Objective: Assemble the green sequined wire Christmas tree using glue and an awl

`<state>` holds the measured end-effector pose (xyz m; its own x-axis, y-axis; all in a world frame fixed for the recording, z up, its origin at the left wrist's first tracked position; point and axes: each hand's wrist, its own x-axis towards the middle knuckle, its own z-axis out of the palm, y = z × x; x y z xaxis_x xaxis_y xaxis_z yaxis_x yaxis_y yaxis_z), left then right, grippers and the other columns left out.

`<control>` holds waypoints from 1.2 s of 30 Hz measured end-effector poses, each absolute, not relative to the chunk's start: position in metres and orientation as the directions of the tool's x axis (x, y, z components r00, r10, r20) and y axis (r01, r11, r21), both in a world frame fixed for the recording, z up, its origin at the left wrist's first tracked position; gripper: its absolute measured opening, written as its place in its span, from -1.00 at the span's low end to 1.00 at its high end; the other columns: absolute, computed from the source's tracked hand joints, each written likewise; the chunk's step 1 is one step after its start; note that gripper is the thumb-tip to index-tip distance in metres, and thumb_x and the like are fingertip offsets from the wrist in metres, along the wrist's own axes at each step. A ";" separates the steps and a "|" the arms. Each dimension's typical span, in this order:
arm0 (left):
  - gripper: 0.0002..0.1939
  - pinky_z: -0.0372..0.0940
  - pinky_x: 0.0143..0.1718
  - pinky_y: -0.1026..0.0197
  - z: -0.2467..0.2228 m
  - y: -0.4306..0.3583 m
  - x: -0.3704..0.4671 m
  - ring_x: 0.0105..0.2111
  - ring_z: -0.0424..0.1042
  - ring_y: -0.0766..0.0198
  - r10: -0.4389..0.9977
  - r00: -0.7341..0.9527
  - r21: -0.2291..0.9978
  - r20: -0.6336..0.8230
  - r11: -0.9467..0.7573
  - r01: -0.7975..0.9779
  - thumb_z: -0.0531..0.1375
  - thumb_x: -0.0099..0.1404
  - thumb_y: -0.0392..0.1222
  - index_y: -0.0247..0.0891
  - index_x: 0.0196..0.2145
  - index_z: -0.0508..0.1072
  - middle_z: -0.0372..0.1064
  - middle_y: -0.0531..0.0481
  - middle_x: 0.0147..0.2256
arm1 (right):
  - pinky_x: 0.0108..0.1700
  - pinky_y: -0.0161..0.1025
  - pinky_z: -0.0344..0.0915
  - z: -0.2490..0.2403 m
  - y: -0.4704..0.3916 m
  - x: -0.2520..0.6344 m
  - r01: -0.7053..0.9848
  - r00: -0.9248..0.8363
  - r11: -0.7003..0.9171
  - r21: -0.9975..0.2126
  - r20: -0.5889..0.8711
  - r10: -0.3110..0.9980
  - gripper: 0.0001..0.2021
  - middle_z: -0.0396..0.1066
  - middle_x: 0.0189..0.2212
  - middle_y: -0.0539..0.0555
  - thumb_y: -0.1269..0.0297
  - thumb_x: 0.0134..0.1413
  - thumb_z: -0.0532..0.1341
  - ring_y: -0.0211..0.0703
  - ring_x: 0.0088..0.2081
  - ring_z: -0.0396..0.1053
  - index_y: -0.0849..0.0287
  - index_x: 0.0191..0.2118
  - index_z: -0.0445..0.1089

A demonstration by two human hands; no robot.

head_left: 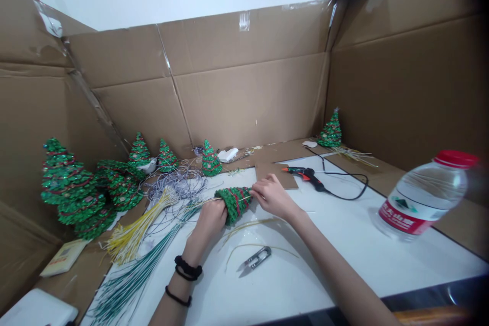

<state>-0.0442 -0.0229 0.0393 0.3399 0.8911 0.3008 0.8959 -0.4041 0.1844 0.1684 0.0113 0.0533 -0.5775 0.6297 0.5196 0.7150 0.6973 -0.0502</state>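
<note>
A small green Christmas tree (237, 204) with red trim lies on its side above the white work surface. My left hand (214, 214) is closed on its wide base, with the fingers mostly hidden. At the tree's pointed tip, my right hand (272, 194) is closed in a pinch on a thin pale-yellow strand that runs along the tree. Below the hands lie steel thread snips (256, 260) and a loose yellow strand (263, 245). Left of my left hand are a bundle of green strands (141, 270) and a bundle of yellow strands (133, 229).
A glue gun (305, 175) rests by a cardboard piece (275, 175), its cable curling right. A red-capped water bottle (424, 196) stands at right. Finished-looking trees (72, 183) crowd the left; another tree (330, 130) is back right. Tangled purple wire (175, 181) lies left. Cardboard walls (248, 81) surround the table.
</note>
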 end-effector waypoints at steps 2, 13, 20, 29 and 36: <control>-0.76 0.16 -0.34 0.21 0.038 -0.023 -0.044 -0.36 0.41 0.14 0.890 0.330 0.213 0.314 -0.405 0.889 -0.01 0.21 -0.41 -0.30 -0.45 0.43 0.46 -0.16 -0.38 | -0.12 -0.18 -0.03 0.053 0.012 0.169 0.700 -0.600 0.714 -0.023 0.521 0.606 -0.74 0.38 -0.49 0.03 0.31 0.25 -0.01 -0.19 -0.38 0.25 0.18 -0.44 0.28; -0.75 0.13 -0.36 0.23 0.032 -0.023 -0.038 -0.37 0.39 0.17 0.921 0.263 0.325 0.286 -0.351 0.878 -0.04 0.21 -0.41 -0.30 -0.46 0.41 0.45 -0.15 -0.37 | 0.00 -0.11 -0.07 0.042 0.013 0.156 0.727 -0.577 0.682 0.085 0.613 0.539 -0.76 0.36 -0.41 0.05 0.28 0.27 -0.02 -0.16 -0.31 0.19 0.19 -0.37 0.31; -0.76 0.02 -0.47 0.22 0.041 -0.026 -0.040 -0.45 0.40 0.18 0.961 0.190 0.188 0.201 -0.228 0.955 -0.03 0.25 -0.29 -0.29 -0.44 0.42 0.45 -0.15 -0.43 | 0.04 -0.07 -0.07 0.035 0.007 0.142 0.717 -0.591 0.690 0.103 0.616 0.522 -0.78 0.35 -0.39 0.06 0.31 0.26 -0.01 -0.14 -0.29 0.18 0.18 -0.36 0.31; -0.75 0.07 -0.44 0.26 0.034 -0.018 -0.043 -0.47 0.36 0.24 0.966 0.179 0.405 0.186 -0.241 0.882 -0.02 0.20 -0.39 -0.31 -0.50 0.41 0.46 -0.11 -0.44 | 0.12 0.05 -0.16 0.044 0.009 0.157 0.725 -0.553 0.689 -0.009 0.588 0.590 -0.86 0.34 -0.27 0.07 0.27 0.20 0.06 -0.07 -0.17 0.16 0.11 -0.32 0.34; -0.78 0.21 -0.34 0.26 0.030 -0.016 -0.040 -0.42 0.33 0.25 0.946 0.221 0.627 0.236 -0.322 0.709 -0.02 0.15 -0.40 -0.31 -0.47 0.41 0.44 -0.04 -0.43 | 0.02 -0.08 -0.03 0.042 0.007 0.150 0.715 -0.505 0.689 -0.122 0.591 0.629 -0.85 0.32 -0.24 0.08 0.32 0.19 0.07 -0.09 -0.18 0.13 0.11 -0.35 0.37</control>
